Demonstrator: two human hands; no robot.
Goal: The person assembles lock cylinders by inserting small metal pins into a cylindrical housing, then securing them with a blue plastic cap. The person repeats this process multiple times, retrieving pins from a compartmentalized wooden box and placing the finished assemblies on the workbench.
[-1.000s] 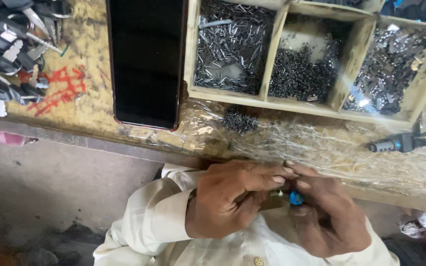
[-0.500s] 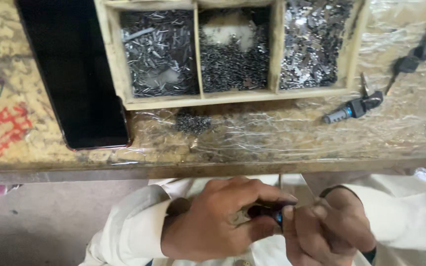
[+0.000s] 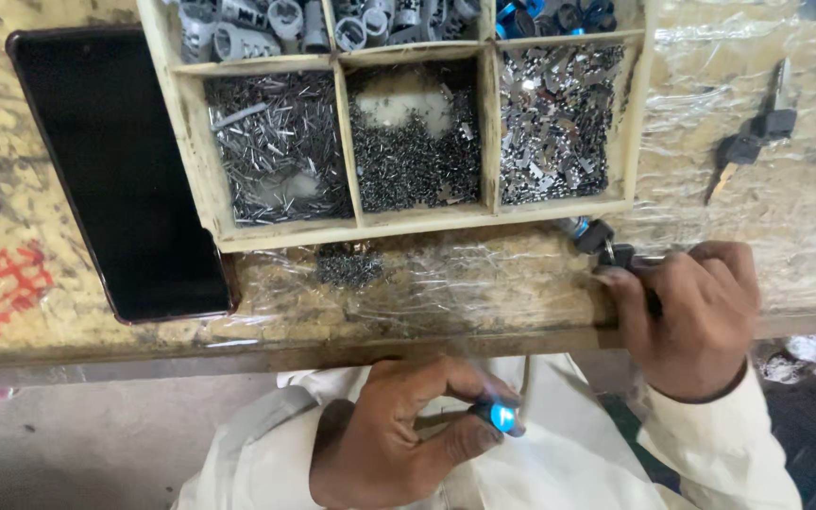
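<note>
My left hand [image 3: 399,430] is low in front of my white-clothed lap, its fingers pinched around a small dark part with a bright blue end [image 3: 501,416]. My right hand [image 3: 691,316] rests on the front edge of the workbench [image 3: 484,293], closed over a dark key-like tool [image 3: 604,241] whose black head sticks out just above my fingers. The two hands are well apart.
A wooden compartment tray [image 3: 351,227] holds thin pins, tiny dark pieces and flat metal bits. A black phone [image 3: 115,170] lies to its left. A small pile of dark pins [image 3: 349,266] sits before the tray. Two black-headed keys [image 3: 757,132] lie at the right.
My hands have separated: the right one left the blue-tipped part and reached up onto the bench, closing on the dark tool. The left hand keeps the part. The view shifted right.
</note>
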